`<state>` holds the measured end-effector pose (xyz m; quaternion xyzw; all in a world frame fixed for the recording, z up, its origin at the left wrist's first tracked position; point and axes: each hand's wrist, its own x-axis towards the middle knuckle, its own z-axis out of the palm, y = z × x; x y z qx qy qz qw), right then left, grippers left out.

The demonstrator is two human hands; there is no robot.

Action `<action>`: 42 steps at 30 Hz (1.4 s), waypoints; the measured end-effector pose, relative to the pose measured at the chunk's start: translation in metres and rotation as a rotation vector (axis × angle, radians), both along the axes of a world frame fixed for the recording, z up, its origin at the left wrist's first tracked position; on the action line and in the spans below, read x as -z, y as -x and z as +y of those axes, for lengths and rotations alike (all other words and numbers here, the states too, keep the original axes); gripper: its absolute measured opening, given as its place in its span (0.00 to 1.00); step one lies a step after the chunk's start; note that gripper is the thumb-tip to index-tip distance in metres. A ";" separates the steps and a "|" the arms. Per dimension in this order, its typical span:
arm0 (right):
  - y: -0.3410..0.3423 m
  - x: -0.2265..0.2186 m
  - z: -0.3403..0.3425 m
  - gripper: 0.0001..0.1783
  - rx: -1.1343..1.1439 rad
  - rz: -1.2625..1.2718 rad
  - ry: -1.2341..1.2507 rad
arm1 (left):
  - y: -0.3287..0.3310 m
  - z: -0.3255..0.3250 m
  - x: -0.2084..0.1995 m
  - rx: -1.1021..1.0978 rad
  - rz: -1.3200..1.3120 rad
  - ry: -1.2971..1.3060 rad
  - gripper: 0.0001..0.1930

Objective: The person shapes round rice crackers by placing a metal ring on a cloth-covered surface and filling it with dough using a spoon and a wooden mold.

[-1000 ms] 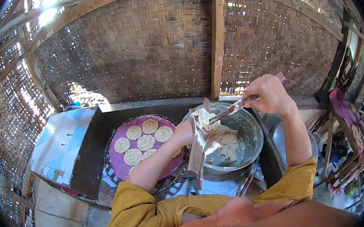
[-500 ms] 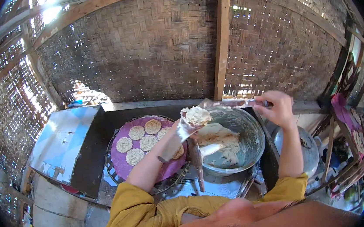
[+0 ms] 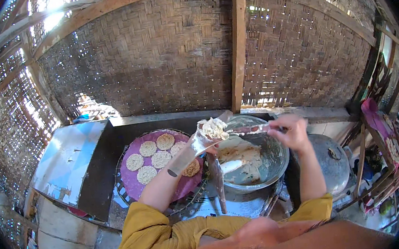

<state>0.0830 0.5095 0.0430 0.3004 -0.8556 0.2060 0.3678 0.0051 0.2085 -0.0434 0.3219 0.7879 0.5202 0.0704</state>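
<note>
My left hand (image 3: 211, 149), largely hidden behind the dough, is closed around a wooden tool (image 3: 180, 164) with a flat slanting bar and a second wooden arm hanging down. A lump of pale sticky dough (image 3: 213, 129) sits on top of the tool. In my right hand (image 3: 289, 132) is a spatula (image 3: 250, 129) smeared with dough, its tip at the lump. Below them, a metal basin (image 3: 285, 157) holds more dough (image 3: 241, 156). Left of it, several round, coiled dough cakes (image 3: 161, 159) lie on a pink cloth (image 3: 131, 179).
The cloth covers a round rack. A box with a blue and white top (image 3: 65, 152) stands at the left. At the right are a lidded metal pot (image 3: 329, 160) and a wooden frame with pink cloth (image 3: 377, 122). A woven wall (image 3: 154, 57) rises behind.
My right hand has come down and left, and the spatula lies lower, its tip now against the dough lump. My left hand and the tool stay nearly in place.
</note>
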 end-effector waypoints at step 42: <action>-0.030 0.066 -0.060 0.11 0.308 0.060 0.355 | -0.032 0.034 -0.004 -0.515 0.380 0.239 0.21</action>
